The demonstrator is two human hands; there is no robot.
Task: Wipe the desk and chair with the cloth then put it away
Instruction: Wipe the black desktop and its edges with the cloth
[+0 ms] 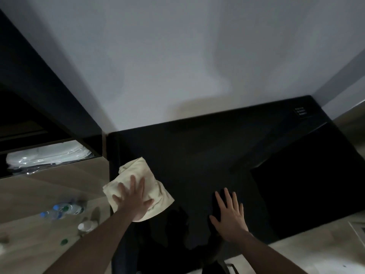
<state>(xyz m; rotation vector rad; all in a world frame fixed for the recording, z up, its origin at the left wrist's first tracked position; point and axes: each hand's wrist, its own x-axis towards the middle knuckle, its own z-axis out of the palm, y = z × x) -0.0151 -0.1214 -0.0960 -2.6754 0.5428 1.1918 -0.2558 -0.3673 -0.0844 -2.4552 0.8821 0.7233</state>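
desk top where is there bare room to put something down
The black desk top is bare between the cream cloth under the left hand, the right hand and the white wall. The near left corner is crowded.

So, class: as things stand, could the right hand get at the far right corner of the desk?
Probably yes. The right hand lies flat on the dark desk, and nothing shows on the surface between it and that corner.

Two bare forearms end in a left hand [132, 202] and right hand [230, 215], ringless, sleeveless, ungloved.
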